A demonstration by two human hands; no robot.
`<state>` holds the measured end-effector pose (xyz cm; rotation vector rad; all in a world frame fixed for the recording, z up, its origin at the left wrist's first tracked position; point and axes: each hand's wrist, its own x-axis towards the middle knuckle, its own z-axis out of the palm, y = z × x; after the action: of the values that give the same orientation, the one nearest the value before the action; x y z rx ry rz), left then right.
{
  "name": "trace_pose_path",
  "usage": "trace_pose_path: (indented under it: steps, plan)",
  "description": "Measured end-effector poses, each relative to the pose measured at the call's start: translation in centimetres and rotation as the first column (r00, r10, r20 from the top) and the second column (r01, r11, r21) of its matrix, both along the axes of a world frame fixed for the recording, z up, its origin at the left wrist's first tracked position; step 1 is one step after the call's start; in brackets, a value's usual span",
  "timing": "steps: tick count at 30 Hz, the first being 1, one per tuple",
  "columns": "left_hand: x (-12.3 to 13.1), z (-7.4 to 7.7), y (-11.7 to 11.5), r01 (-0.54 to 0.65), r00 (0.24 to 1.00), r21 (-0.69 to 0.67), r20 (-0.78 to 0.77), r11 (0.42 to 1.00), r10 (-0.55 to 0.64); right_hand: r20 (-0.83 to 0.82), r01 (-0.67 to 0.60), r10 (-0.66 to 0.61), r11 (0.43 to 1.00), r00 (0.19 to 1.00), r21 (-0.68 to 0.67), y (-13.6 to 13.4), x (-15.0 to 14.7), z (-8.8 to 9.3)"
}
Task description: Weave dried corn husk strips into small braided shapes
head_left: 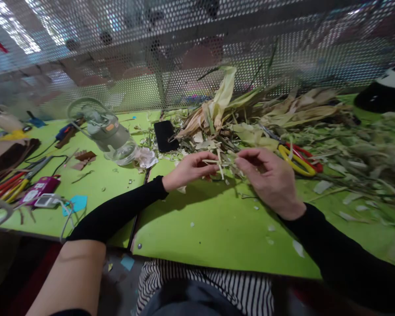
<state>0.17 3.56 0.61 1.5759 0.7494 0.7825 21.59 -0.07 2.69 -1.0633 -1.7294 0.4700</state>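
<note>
Over the green table [217,228], my left hand [192,169] pinches a small bundle of pale dried strips [221,163], some of them crossing each other. My right hand [270,177] is at the right end of the same strips, with thumb and index finger closed on their greenish, frayed part. Behind both hands lies a heap of dried corn husks [213,112]. A black phone [165,136] rests at the left side of the heap. Scissors with yellow and red handles [298,160] lie just right of my right hand.
A grey-green bottle [112,136] stands at the left near crumpled paper [146,157]. Farther left are pliers [26,177], a purple box [41,189] and cables. Shredded husk scraps [365,162] cover the right side. A perforated metal screen [134,57] rises behind the table.
</note>
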Motion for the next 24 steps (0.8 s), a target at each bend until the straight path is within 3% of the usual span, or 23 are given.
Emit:
trace_pose_path:
  steps: [5, 13, 16, 18, 21, 24]
  plan:
    - [-0.1, 0.6, -0.5, -0.038, 0.991, -0.028, 0.130, 0.999, 0.041, 0.218, -0.044, 0.017, 0.992, 0.976, 0.118, -0.5, -0.4, -0.1]
    - [0.1, 0.8, -1.4, 0.009, 0.998, 0.032, 0.055, 0.999, -0.010, 0.178, -0.023, 0.014, 0.999, 0.984, 0.045, -1.0, -0.9, 0.4]
    - [0.0, 1.5, -1.7, 0.059, 0.989, 0.054, -0.142, 0.997, -0.050, 0.063, -0.021, 0.029, 0.992, 0.998, -0.122, -0.9, -0.6, 0.3]
    - [0.1, 1.9, -1.9, -0.001, 0.980, 0.114, -0.198, 0.993, 0.024, -0.037, -0.068, 0.060, 0.957, 0.998, -0.281, -0.8, -0.4, 0.2]
    - [0.3, 2.5, -2.1, -0.131, 0.988, 0.131, -0.059, 0.983, 0.140, -0.178, -0.196, 0.131, 0.882, 0.975, -0.428, -0.5, -0.3, 0.2]
    - [0.6, 2.6, -2.3, -0.144, 0.986, 0.013, 0.082, 0.990, 0.142, -0.217, -0.254, 0.171, 0.854, 0.961, -0.455, -0.5, -0.6, 0.3]
